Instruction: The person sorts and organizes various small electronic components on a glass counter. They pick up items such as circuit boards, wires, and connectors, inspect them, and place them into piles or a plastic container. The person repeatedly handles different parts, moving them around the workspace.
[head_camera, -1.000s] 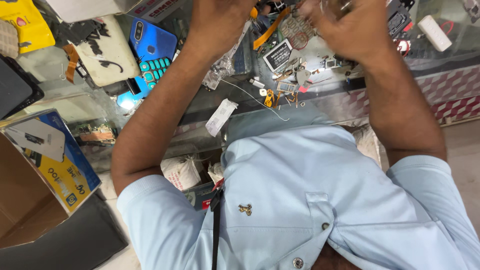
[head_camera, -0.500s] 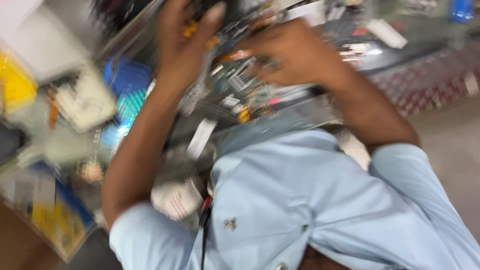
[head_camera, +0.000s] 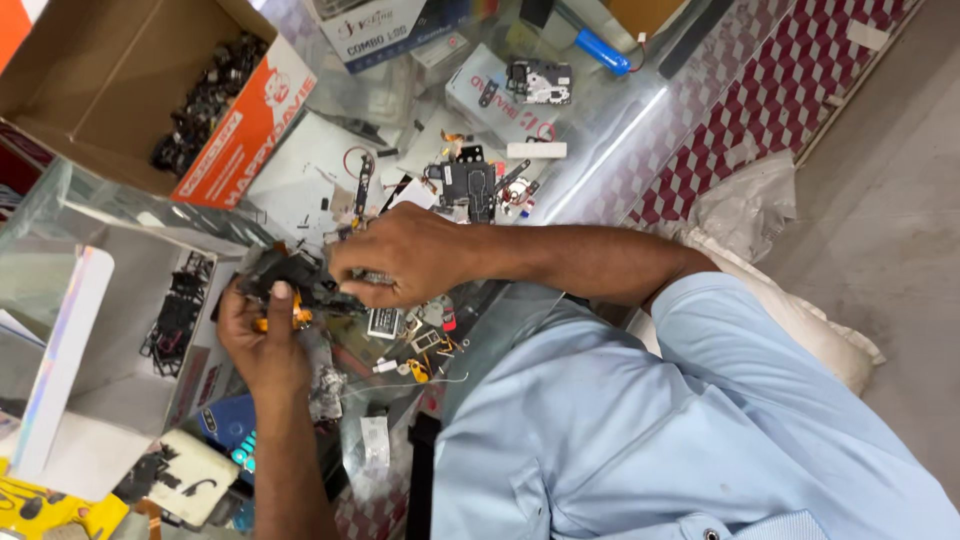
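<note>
Glass counter (head_camera: 600, 130): cardboard box (head_camera: 110, 70), white cartons (head_camera: 380, 30), loose phone parts (head_camera: 470, 185).

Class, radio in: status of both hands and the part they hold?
Left hand and right hand both grip dark part. Loose bits crowd the counter beneath.

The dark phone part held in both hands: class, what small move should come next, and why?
Probably steady the dark part with the left hand while the right hand works its fingertips along the edge, since both hands already pinch it above the cluttered glass counter.

Dark part (head_camera: 290, 275) half hidden by right hand (head_camera: 400, 262); cardboard box (head_camera: 90, 80) cut by edge.
</note>
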